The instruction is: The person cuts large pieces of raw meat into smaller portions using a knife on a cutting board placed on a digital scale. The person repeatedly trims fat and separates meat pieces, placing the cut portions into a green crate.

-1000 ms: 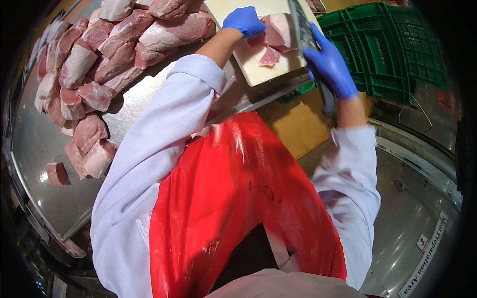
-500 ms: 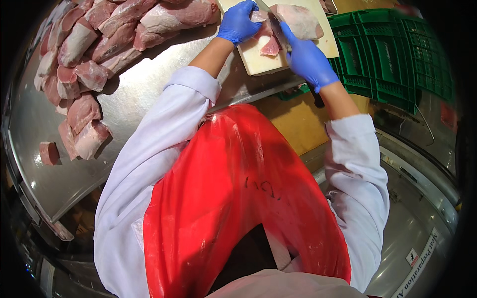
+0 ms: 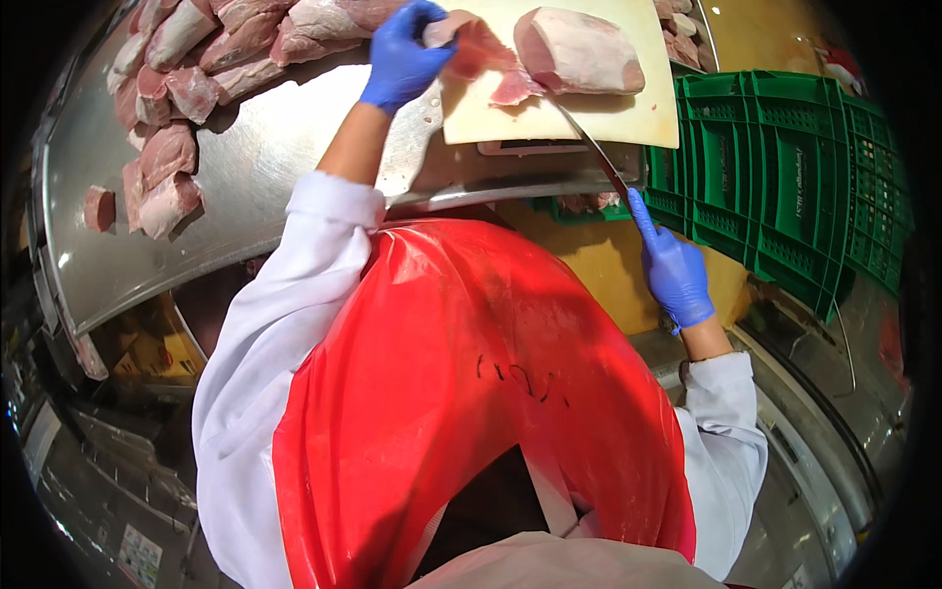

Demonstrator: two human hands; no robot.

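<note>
My left hand (image 3: 403,61), in a blue glove, grips the end of a thin piece of pink meat (image 3: 479,51) on the white cutting board (image 3: 569,128). In my gloved right hand (image 3: 675,270) is a long knife (image 3: 601,157), my forefinger stretched along its back. The blade slants up to the left, and its tip meets the lower end of the thin piece. Just right of that piece lies a thick block of meat (image 3: 581,51) with a pale fatty face. The knife's handle is mostly hidden in my fist.
Many cut meat pieces (image 3: 235,59) are heaped on the steel table (image 3: 118,265) at the left, with one small piece (image 3: 99,208) apart. Green plastic crates (image 3: 765,177) stand to the right. More meat lies in a tray (image 3: 682,34) behind the board.
My right hand has drawn the knife back toward me and to the right. My left hand has moved left with the thin piece, which now lies apart from the block.
</note>
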